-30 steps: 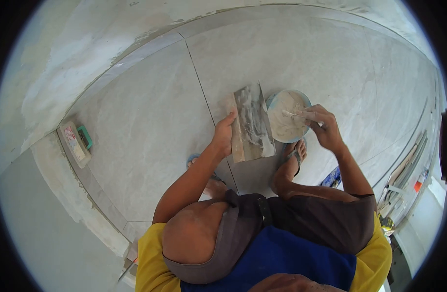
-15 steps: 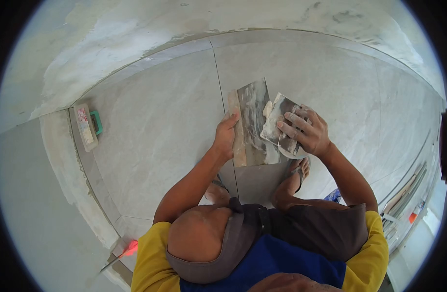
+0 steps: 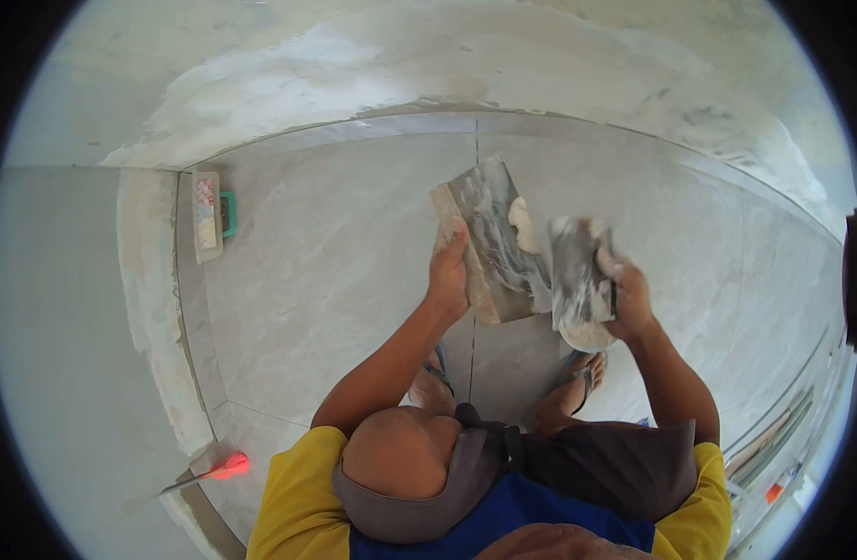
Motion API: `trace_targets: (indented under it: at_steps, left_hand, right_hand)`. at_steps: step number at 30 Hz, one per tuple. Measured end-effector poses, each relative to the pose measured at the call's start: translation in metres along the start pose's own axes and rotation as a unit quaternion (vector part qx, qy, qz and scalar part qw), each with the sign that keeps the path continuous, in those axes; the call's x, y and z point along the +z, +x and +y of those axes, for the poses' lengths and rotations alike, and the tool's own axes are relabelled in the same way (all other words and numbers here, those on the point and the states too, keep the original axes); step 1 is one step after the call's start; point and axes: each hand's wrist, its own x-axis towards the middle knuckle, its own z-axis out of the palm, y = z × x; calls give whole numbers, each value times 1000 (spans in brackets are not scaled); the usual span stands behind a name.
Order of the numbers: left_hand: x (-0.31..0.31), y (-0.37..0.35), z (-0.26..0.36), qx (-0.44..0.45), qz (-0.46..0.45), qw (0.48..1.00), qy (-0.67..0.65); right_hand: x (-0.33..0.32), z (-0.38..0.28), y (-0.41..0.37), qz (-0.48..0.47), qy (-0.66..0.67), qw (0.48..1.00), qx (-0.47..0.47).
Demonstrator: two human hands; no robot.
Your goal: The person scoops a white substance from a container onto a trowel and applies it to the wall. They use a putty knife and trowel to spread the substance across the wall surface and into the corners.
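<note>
My left hand is closed on the pale edge strip of a wide putty knife, its grey blade smeared with white. A lump of cream putty clings to the blade's right side. My right hand grips a smaller putty knife, slightly blurred, with its face turned up and white smears on it. The two blades are side by side, a small gap between them. Below the smaller knife, part of a round white container shows; the rest is hidden.
A plastering float with a green handle lies at the left by the wall base. A red-handled tool rests at lower left. Patched wall curves across the top. Long strips lie at right. My sandalled feet stand on grey tiles.
The smaller knife has moved right, away from the wide one, and its blade has turned. The putty lump stays on the wide blade, which has tilted. The view has shifted, showing more wall.
</note>
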Motion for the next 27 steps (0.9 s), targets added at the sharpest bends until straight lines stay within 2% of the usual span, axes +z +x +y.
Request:
trace_targets:
  at_steps: [1,2,4,5,6,7,8,9,10,11,12,13,14,15,16,18,19,20,22,23,24,26,27]
  left_hand:
    - [7,-1,-4,-4,0,1000,-13]
    - [11,0,-4,-7,-1,1000,-24]
    - [7,-7,0,12,2,1000,-15]
    - [1,-10,7,-7,14,999,-28]
    - [-4,-13,14,-26,25,999,-39]
    - [-9,-15,19,-22,22,999,-38]
    - [-14,-17,23,56,52,997,-20]
    - [-20,-18,26,136,83,987,-4]
    - [-28,-19,28,136,82,987,-4]
    - [-37,-20,27,273,145,947,87]
    - [-40,-22,24,402,204,875,175]
    - [-39,-26,24,401,203,876,174]
    - [-38,-29,23,514,149,795,285]
    - [-35,-31,24,612,91,685,385]
    - [-28,-37,28,615,90,684,383]
    - [-16,-47,32,594,-16,610,525]
    - [-15,-30,29,651,-83,661,365]
    - [-28,-30,29,650,-84,661,365]
    - [-62,-40,41,529,-28,723,444]
    - [-71,-46,43,516,-17,672,531]
    - [-87,-53,34,515,-18,673,530]
    - [-125,-66,6,329,122,802,484]
    - [-117,-72,4,328,119,803,484]
  right_hand:
    - [11,3,2,44,-13,998,31]
    - [8,6,9,41,-22,999,27]
    - [13,16,19,64,18,998,-17]
    - [16,12,22,111,44,992,-37]
    - [13,8,29,103,47,993,-37]
    - [3,1,33,122,20,989,-75]
    - [-2,-3,36,142,-8,983,-114]
    - [4,-10,34,117,-16,985,-123]
    - [11,-13,34,117,-17,985,-124]
    - [20,-14,34,87,-27,990,-110]
    - [29,-15,35,57,-39,993,-96]
    - [40,-13,37,59,-40,993,-96]
    - [53,-10,39,39,-21,998,-43]
    - [67,-8,43,16,-2,1000,9]
    - [81,-8,48,16,-4,1000,6]
    - [108,-14,56,-7,56,996,68]
    - [118,-22,58,-27,49,996,73]
    - [125,-30,60,-26,50,996,73]
    - [139,-43,63,-110,39,993,23]
    - [151,-46,62,-101,63,993,4]
    - [156,-44,66,-100,62,993,4]
    - [158,-36,79,-80,48,995,-25]
    - [158,-30,86,-77,48,995,-27]
